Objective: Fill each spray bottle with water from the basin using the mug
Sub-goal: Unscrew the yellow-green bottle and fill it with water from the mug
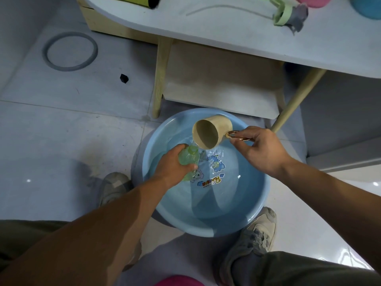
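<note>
My left hand [175, 164] wraps the bottle [188, 156] at the basin's [206, 228] 10 o'clock, my right hand [261, 149] pinches the mug [212, 131] handle, mug tipped at the bottle's 1 o'clock — best to set the lip right over the neck and pour thin, so spill lands in the basin.

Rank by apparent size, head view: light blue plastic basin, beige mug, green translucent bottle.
1. light blue plastic basin
2. beige mug
3. green translucent bottle, unsure: the left hand covers much of it
</note>
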